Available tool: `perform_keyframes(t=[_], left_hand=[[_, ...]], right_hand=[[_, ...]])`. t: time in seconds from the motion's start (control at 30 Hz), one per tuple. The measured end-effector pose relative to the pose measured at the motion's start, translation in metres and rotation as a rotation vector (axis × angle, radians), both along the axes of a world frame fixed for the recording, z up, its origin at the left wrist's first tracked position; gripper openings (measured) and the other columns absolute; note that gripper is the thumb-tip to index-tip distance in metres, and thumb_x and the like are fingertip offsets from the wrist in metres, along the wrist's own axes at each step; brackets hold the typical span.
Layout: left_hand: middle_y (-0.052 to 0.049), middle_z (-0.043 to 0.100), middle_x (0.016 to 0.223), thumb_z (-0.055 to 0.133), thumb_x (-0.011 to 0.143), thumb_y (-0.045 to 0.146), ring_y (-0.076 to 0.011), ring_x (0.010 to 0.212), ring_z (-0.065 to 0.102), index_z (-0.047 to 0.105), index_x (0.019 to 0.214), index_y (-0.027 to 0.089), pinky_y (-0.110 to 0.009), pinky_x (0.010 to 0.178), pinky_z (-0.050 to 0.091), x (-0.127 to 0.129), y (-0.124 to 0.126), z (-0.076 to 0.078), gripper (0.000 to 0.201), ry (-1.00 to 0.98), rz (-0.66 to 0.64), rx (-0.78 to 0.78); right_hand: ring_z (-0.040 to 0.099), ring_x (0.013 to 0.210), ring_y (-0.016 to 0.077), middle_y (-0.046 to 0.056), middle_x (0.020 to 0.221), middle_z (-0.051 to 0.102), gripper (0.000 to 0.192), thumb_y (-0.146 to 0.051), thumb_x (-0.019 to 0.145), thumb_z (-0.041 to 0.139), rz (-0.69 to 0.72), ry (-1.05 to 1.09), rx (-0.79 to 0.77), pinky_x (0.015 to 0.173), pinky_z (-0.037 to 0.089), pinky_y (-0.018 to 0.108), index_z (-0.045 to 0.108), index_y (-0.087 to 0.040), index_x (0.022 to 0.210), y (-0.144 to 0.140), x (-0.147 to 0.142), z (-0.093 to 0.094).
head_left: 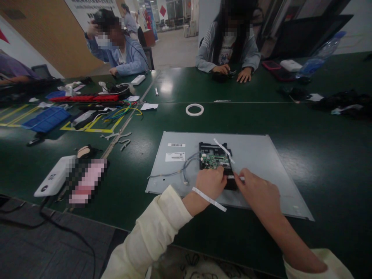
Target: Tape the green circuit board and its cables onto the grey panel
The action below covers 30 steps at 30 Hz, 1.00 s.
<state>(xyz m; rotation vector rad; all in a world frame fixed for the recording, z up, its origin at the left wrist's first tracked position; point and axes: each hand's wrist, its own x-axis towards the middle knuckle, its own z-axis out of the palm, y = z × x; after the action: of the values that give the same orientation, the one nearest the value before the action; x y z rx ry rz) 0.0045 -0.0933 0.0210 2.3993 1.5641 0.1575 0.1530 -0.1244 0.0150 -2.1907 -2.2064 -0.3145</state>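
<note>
A grey flat panel [261, 162] lies on the green table in front of me. On it sits a black frame [205, 146] carrying a green circuit board [213, 161], with grey cables [186, 166] running out to the left. My left hand [210, 184] is closed at the frame's near edge, its fingertips partly hidden. Opposite it, my right hand [258, 190] pinches at the frame's right side. A short strip of white tape [231, 177] spans between the fingertips of both hands. Another tape strip [223, 149] crosses the frame's upper right, and a longer strip [209, 199] hangs on my left wrist.
A white tape roll [194, 110] lies beyond the panel. To the left are a white power bank [55, 176], a pink phone [88, 180], grey scraps [117, 136] and a blue tray [46, 118]. Two people sit across the table; a plastic bottle [321, 56] is far right.
</note>
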Motion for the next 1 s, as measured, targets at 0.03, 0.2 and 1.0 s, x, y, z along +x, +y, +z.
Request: perform_keyframes(t=[0.03, 0.2, 1.0], left_hand=[[-0.005, 0.067, 0.076, 0.044, 0.088, 0.033, -0.0236, 0.073, 0.067, 0.055, 0.093, 0.019, -0.033, 0.062, 0.051, 0.000, 0.000, 0.000, 0.018, 0.002, 0.003, 0.003], [-0.007, 0.067, 0.076, 0.045, 0.087, 0.039, -0.0244, 0.072, 0.067, 0.057, 0.093, 0.018, -0.033, 0.062, 0.050, -0.004, 0.000, 0.005, 0.025, 0.035, 0.016, -0.012], [-0.011, 0.068, 0.079, 0.040, 0.087, 0.025, -0.0248, 0.078, 0.067, 0.064, 0.088, 0.015, -0.033, 0.067, 0.050, -0.021, -0.007, 0.003, 0.026, 0.039, 0.018, -0.065]], right_hand=[[0.060, 0.051, 0.0193, 0.004, 0.057, 0.059, 0.025, -0.037, 0.090, 0.045, -0.003, -0.001, -0.001, 0.047, 0.013, 0.024, 0.056, -0.018, 0.078, 0.000, 0.000, 0.000], [0.060, 0.053, 0.0212, 0.003, 0.061, 0.061, 0.028, -0.045, 0.089, 0.048, -0.034, -0.019, 0.027, 0.046, 0.013, 0.023, 0.056, -0.018, 0.089, -0.001, 0.007, -0.002], [0.061, 0.061, 0.0136, 0.002, 0.079, 0.063, 0.024, -0.039, 0.091, 0.038, 0.170, 1.018, -0.502, 0.058, 0.045, 0.025, 0.051, -0.020, 0.098, -0.048, -0.033, 0.027]])
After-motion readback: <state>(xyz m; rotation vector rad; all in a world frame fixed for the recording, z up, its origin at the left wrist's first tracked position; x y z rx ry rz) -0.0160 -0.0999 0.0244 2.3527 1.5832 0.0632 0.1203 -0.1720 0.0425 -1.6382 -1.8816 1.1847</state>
